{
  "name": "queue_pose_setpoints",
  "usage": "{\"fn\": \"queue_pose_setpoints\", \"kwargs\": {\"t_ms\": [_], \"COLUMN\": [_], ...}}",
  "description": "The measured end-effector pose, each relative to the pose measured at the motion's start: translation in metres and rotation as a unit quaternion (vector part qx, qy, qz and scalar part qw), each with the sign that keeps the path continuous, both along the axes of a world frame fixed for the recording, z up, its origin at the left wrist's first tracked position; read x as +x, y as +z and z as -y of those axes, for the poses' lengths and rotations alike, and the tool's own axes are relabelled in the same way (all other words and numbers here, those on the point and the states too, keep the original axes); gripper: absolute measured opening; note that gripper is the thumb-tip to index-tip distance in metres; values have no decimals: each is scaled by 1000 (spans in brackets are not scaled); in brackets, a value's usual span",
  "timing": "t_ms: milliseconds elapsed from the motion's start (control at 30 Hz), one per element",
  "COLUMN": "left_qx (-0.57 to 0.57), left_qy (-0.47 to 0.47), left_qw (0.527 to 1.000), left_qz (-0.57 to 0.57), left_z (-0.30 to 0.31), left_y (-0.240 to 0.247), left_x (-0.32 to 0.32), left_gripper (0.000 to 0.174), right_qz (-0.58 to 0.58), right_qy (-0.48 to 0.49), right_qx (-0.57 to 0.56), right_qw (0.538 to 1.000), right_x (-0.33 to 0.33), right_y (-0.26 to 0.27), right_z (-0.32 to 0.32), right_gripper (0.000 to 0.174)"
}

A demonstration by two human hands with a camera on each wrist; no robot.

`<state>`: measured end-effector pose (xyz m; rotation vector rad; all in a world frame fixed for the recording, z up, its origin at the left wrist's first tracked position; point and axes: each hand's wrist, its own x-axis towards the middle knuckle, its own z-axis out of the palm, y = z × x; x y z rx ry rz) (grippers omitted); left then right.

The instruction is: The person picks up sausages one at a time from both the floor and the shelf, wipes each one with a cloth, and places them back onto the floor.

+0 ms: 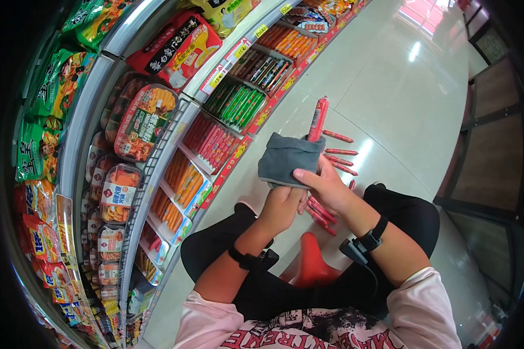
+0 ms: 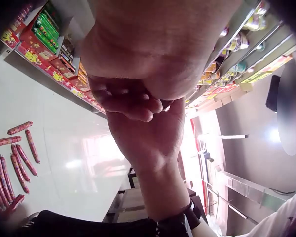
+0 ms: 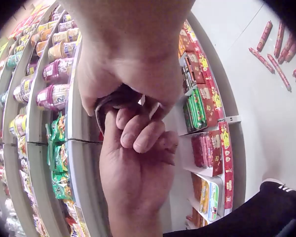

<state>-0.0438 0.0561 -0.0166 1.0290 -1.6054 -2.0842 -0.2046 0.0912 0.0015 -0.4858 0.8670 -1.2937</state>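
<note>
In the head view, a folded grey cloth (image 1: 291,158) is held up between both hands. The right hand (image 1: 327,187) grips its right side, thumb across the front. Below, the left hand (image 1: 284,208) has curled fingers at the cloth's lower edge. A red-wrapped sausage stick (image 1: 318,120) juts up from behind the cloth; its lower end is hidden. The right wrist view has the left hand (image 3: 135,173) with fingers bent against a dark cloth edge (image 3: 119,96), beneath the right palm (image 3: 130,49). From the left wrist, the two hands meet, the left (image 2: 143,54) above the right (image 2: 148,136).
Several red sausage sticks (image 1: 338,136) lie on the shiny floor (image 1: 384,134) beyond the hands. A red stool (image 1: 311,262) stands between the knees. Left, shelves hold boxed sticks (image 1: 209,139), noodle packs and trays (image 1: 144,122). Dark cabinets (image 1: 489,163) line the right.
</note>
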Motion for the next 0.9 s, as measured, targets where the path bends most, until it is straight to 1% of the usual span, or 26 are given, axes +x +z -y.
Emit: {"fn": "queue_pose_setpoints", "kwargs": {"t_ms": [100,200,300,400,500,600,700,800,867,900], "left_qx": [-15,-50,-67,-79,-83,-191,-170,-180,-116,-84], "left_qy": [20,31,32,-11,-24,-54,-39,-34,12,35], "left_qw": [1000,998,997,996,993,976,984,982,993,996], "left_qz": [17,22,15,38,75,85,28,35,24,18], "left_z": [0,-3,-6,-5,-9,-16,-18,-9,-7,-6], "left_y": [8,4,2,5,11,15,10,11,8,8], "left_x": [3,6,3,3,-2,-5,-3,-1,-5,-6], "left_gripper": [40,40,40,41,42,42,39,40,41,42], "right_qz": [19,37,11,6,-11,-20,33,36,-6,-27], "right_qy": [49,31,14,-15,-39,-128,-126,-153,-149,-148], "right_qx": [15,19,28,52,67,67,84,83,93,98], "right_qw": [999,999,999,999,997,989,988,984,984,984], "right_x": [-2,1,1,3,2,5,-6,-1,2,3], "right_y": [1,0,5,-4,-12,-17,-17,-20,-43,-43], "right_z": [2,3,2,0,0,7,7,9,9,10], "right_gripper": [51,45,40,41,42,43,43,45,44,44]}}
